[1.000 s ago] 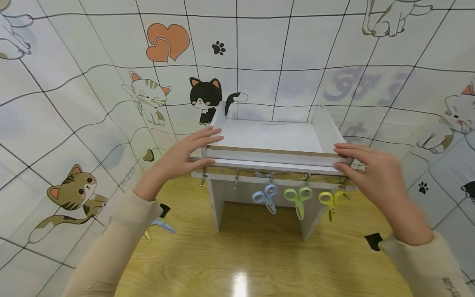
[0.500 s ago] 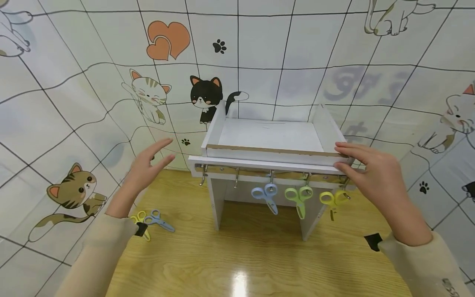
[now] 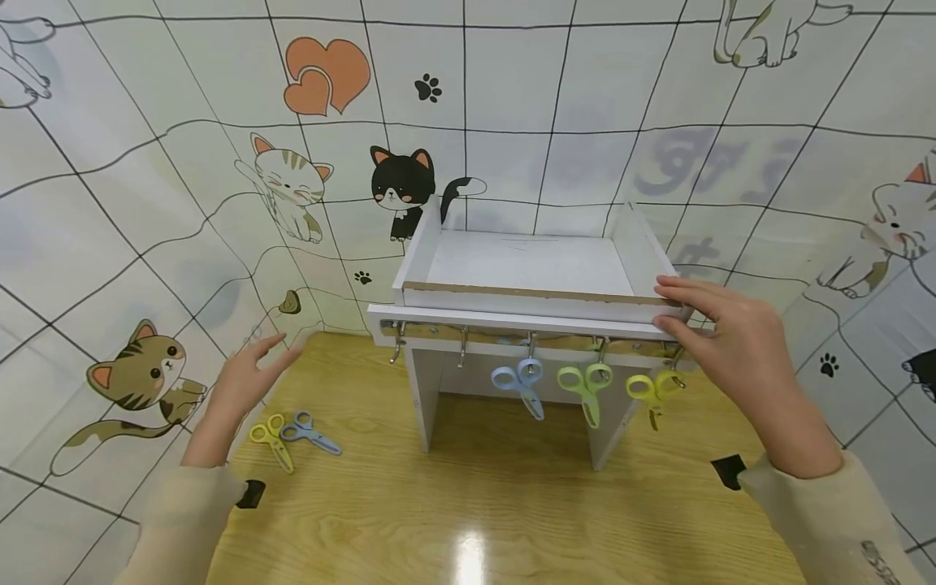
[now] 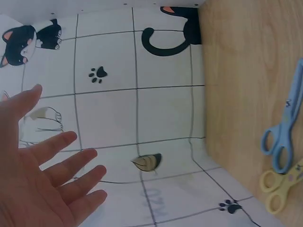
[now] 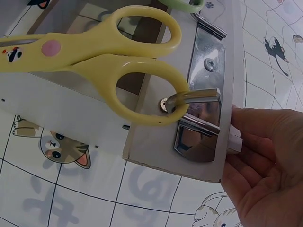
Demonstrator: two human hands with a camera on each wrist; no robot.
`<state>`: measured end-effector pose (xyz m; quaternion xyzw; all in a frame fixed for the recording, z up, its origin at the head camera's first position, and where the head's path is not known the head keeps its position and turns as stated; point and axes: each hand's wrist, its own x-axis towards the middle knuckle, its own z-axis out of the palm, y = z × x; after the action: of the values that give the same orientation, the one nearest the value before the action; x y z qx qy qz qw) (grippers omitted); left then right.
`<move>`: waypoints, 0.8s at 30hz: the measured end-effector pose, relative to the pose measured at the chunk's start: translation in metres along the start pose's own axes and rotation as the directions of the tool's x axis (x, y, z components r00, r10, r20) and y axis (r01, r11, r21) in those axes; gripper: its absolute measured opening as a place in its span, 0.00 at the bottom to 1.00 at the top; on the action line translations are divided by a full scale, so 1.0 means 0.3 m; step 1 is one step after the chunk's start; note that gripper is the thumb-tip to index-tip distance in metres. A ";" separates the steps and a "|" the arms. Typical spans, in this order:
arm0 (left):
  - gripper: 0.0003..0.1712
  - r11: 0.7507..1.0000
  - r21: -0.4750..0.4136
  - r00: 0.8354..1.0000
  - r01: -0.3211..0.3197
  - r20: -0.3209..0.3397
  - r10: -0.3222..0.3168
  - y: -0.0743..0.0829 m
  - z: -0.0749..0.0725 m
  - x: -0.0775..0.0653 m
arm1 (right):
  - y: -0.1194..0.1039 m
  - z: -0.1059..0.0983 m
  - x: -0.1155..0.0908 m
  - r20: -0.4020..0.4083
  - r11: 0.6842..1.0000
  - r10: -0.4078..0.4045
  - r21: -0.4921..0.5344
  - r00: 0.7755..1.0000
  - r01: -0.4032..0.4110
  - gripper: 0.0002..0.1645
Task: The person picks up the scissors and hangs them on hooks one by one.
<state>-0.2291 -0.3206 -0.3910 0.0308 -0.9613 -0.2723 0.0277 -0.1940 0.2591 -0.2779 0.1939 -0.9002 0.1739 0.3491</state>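
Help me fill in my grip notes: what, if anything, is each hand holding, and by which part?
The right hand holds the white stand by the front right corner of its top. The left hand holds nothing.

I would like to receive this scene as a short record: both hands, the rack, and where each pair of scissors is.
Left hand: raised, fingers spread, holding nothing
Right hand: gripping the front right corner of the white rack
Hanging, left to right in head view: blue scissors, green scissors, yellow scissors
Bare hooks: the two leftmost
Lying on the table: second yellow scissors, second blue scissors
Backdrop: white with grid lines and cats
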 end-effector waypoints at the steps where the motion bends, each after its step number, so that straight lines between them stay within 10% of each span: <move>1: 0.46 1.000 0.001 1.000 0.019 0.013 -0.019 -0.016 0.007 -0.003 | 0.000 0.001 0.001 -0.003 1.000 -0.003 0.002 1.000 0.003 0.27; 12: 0.51 0.974 -0.070 0.963 0.214 0.183 -0.198 -0.192 0.098 -0.024 | -0.003 0.004 0.002 -0.012 1.000 0.000 0.001 1.000 0.000 0.27; 24: 0.51 0.781 -0.403 0.844 0.477 0.459 -0.278 -0.307 0.213 -0.046 | 0.001 0.005 -0.002 -0.020 1.000 0.015 0.014 1.000 -0.014 0.26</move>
<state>-0.2156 -0.3645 -0.4941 0.1657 -0.8164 -0.5135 -0.2056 -0.1947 0.2587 -0.2793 0.1880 -0.8968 0.1844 0.3554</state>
